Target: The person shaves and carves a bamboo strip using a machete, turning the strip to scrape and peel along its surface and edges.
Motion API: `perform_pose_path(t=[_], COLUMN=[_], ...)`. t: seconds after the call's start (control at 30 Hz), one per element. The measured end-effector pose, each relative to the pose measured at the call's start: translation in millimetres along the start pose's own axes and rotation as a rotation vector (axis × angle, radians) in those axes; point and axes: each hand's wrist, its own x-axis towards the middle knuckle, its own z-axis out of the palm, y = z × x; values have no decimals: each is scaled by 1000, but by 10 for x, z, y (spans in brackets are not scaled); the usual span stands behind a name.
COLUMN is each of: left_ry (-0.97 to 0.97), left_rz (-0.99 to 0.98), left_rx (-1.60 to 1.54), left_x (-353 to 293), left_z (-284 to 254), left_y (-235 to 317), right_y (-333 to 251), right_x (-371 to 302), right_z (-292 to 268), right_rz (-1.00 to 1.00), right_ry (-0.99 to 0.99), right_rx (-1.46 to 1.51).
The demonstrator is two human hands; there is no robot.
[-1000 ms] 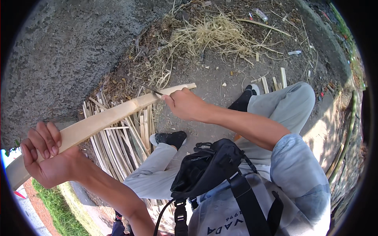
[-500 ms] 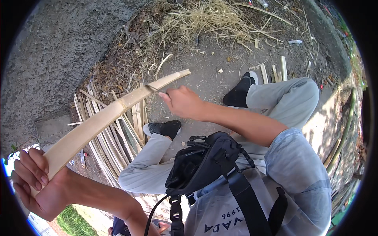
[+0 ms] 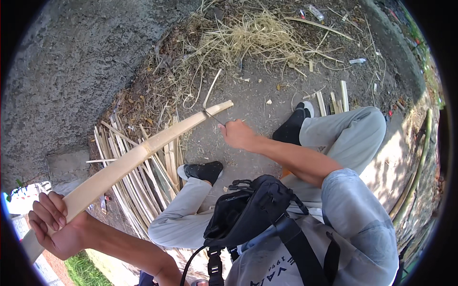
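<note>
Gripping the near end of a long split bamboo slat [image 3: 133,159], the left hand [image 3: 55,226] was closed round it; the right hand [image 3: 237,135] pinched a thin blade [image 3: 213,117] at its far tip, above the strip pile [image 3: 143,186]. It looked stiff, light, sharp-edged.

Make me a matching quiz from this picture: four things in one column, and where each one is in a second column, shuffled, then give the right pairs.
Things:
1. long bamboo slat
2. black bag
3. pile of thin bamboo strips
4. dry straw heap

Places:
A. on the ground under the slat, beside the left shoe
B. on the far ground beyond the slat's tip
C. gripped at its near end by the left hand, the right hand at a blade near its far end
D. strapped to the person's chest

Pairs: 1-C, 2-D, 3-A, 4-B
</note>
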Motion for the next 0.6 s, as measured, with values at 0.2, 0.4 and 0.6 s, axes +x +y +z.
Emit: perform_pose_path(t=[0.2, 0.4, 0.6], left_ry=[-100, -39, -117], left_rz=[7, -24, -60], left_rx=[-71, 4, -96], left_x=[-21, 34, 46], left_z=[195, 36, 58], left_y=[183, -39, 184], right_y=[-698, 172, -593], right_x=[-516, -119, -454], right_z=[-352, 137, -282], right_rz=[-284, 39, -179], right_ry=[49, 25, 43], right_rx=[192, 16, 58])
